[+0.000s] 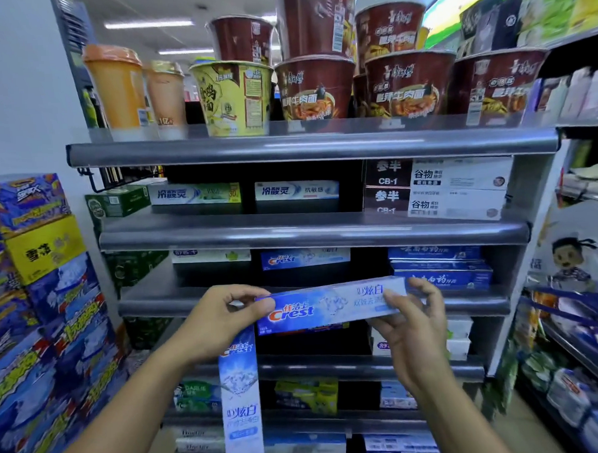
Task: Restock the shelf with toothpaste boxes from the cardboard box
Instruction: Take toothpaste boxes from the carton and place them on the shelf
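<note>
Blue-and-white card, the Crest box [328, 307] looks light and stiff, held level before the shelf [291, 231]. Left hand [223, 318] and right hand [413, 334] each pinch an end; that grip suits it, since mid-span squeezing could dent.

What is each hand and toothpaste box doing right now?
Left hand: grips Crest box's left end.
Right hand: pinches its right end.
Crest box: level, held in the air.
Second Crest box: upright under left hand, grip hidden.
Shelved Crest box: lying flat.
Noodle cups: stacked upright.
</note>
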